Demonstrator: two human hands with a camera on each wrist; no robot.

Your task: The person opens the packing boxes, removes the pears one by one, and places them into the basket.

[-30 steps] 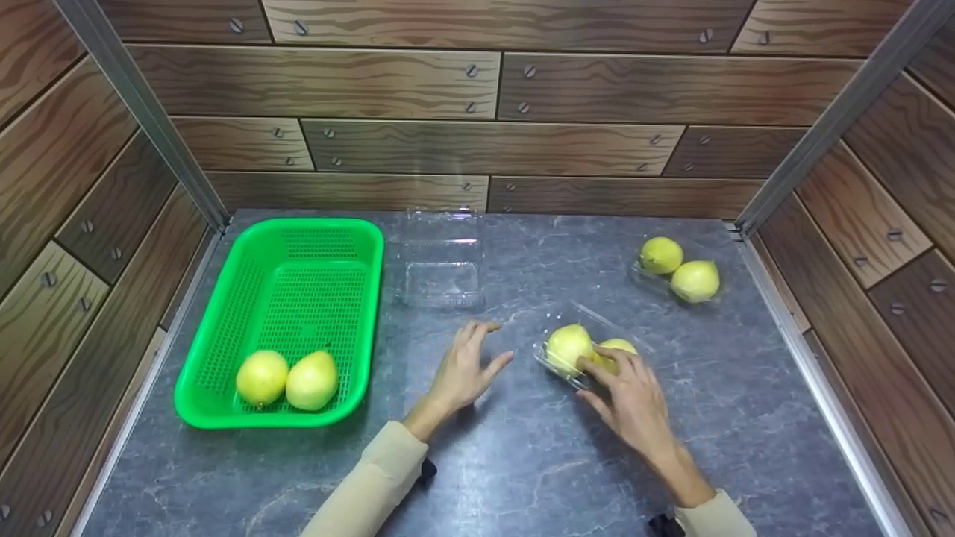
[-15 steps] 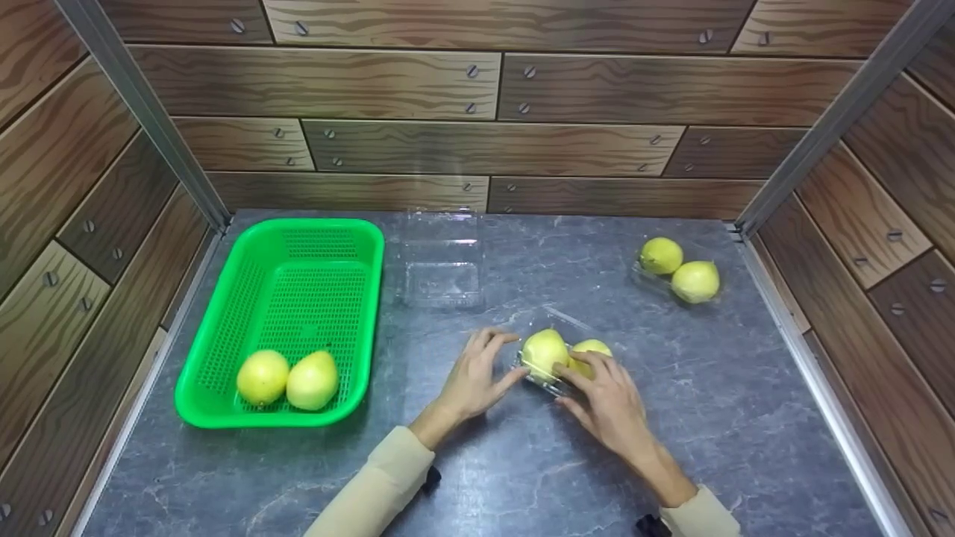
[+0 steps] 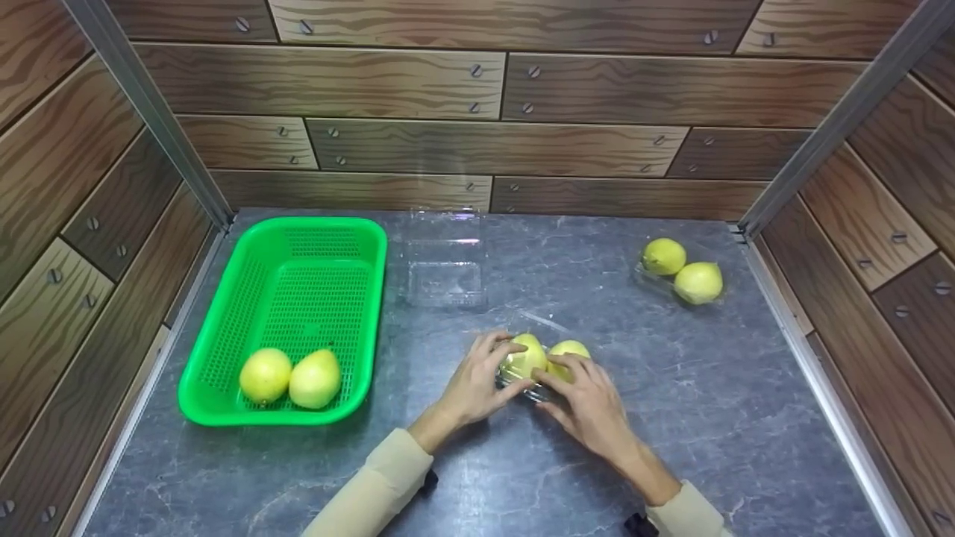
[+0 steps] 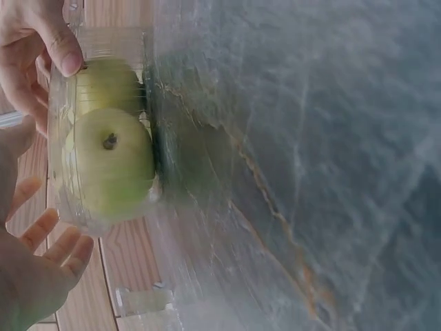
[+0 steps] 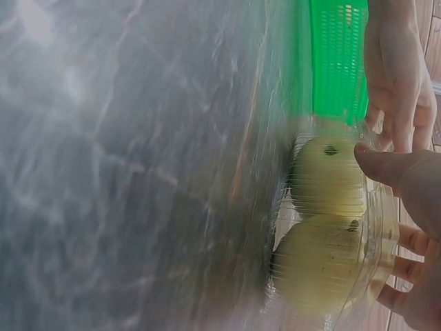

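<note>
1. wood-print panels point(image 3: 589, 86) wall in the grey marbled worktop point(image 3: 746, 403), which carries everything.
2. the green basket point(image 3: 261, 419) stands at the left, with two fruits at its near end; these seem to be what is left to box.
3. just right of the basket, toward the back, an unfilled clear clamshell point(image 3: 446, 280) stands open; with no fruit in it, this one looks unstarted.
4. a far-right clear clamshell point(image 3: 651, 283) carries two fruits, so its filling looks done; whether its lid is down cannot be told.
5. the near clamshell point(image 5: 375, 207) sits on the worktop between the hands with two fruits inside; it seems full, its lid apparently folded back and not yet closed.
6. the right hand point(image 3: 597, 410) has its grip bent over the near rim, thumb outside, fingers by the right-hand fruit; it appears to have hold of that clamshell.
7. the left hand point(image 3: 474, 384) has its grip spread wide at the clamshell's left end, holding nothing; whether it touches is unclear.
8. the pears, yellow-green, number six: two in the basket point(image 3: 265, 376) point(image 3: 315, 379), four boxed point(image 3: 531, 358) point(image 3: 571, 349) point(image 3: 664, 256) point(image 3: 698, 283).
9. no brand, label or writing can be read anywhere.
</note>
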